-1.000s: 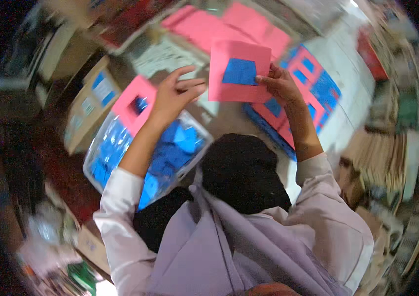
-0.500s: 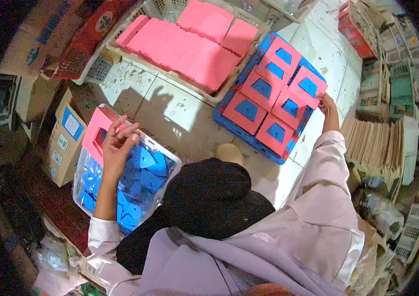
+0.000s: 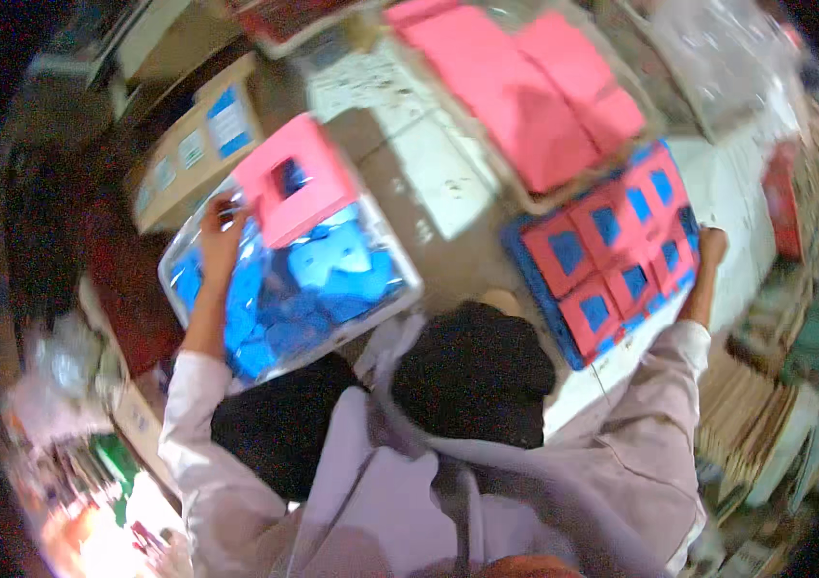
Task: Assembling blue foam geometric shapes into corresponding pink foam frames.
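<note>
My left hand [image 3: 221, 223], with its fingers curled, is at the left side of a clear-wrapped white tray [image 3: 408, 301]. Blue cut pieces [image 3: 328, 260] fill the tray. Beside that hand, pink sheets with a cut-out window [image 3: 318, 197] lie across the tray's far edge; blur hides whether the fingers touch them. At the far right, my right hand [image 3: 713, 249] is closed at the edge of a blue board [image 3: 546, 306]. Several pink frames [image 3: 612, 265] lie on the board in two rows, with blue showing through their openings. What the right fingers grip is not visible.
Beyond the board, a basket [image 3: 525, 197] holds stacked pink sheets [image 3: 525, 106]. A cardboard box [image 3: 173, 159] stands behind the left tray. Stacked brown sheets [image 3: 742, 414] and crates line the right side. My dark-clothed knee [image 3: 467, 376] is between tray and board.
The whole view has swung, shifting the scene. My left hand has moved from above the pink sheets to their left side. My right hand stays at the board's right edge.
</note>
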{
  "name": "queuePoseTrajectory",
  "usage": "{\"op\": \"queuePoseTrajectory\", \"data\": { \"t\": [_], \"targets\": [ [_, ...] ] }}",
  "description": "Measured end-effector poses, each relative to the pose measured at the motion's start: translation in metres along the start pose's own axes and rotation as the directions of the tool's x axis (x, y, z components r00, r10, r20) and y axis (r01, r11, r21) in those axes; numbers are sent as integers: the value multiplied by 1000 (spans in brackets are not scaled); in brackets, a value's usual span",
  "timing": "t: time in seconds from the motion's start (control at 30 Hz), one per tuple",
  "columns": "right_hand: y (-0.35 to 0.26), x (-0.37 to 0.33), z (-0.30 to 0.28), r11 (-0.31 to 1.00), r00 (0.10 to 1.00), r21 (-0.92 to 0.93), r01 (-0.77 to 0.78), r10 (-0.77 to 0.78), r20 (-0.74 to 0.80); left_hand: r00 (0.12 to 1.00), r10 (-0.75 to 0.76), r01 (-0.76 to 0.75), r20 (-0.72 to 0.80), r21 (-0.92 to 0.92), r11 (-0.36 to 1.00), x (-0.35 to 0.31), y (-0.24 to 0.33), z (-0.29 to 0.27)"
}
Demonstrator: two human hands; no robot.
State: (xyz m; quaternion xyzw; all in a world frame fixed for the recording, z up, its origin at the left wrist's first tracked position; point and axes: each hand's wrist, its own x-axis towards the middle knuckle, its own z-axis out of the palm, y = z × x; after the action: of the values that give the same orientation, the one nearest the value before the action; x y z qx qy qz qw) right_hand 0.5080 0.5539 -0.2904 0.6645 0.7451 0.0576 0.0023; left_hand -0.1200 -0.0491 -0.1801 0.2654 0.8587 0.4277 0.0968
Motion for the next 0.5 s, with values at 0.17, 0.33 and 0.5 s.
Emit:
{"op": "queuePoseTrajectory", "data": {
  "t": [0.17, 0.33, 0.5],
  "targets": [
    [-239, -18, -157, 696, 801, 405, 593, -458, -385, 970, -243, 233, -2, -272, 934, -5, -6, 34],
    [-522, -204, -288, -101, 322, 695, 712, -833, -450, 965, -146, 145, -216, -21, 989, -16, -5, 39],
    [-676, -391, -288, -562, -385, 569, 600, -827, -410, 929, -154, 56, -337, -282, 958, -15, -2, 54]
  ]
}}
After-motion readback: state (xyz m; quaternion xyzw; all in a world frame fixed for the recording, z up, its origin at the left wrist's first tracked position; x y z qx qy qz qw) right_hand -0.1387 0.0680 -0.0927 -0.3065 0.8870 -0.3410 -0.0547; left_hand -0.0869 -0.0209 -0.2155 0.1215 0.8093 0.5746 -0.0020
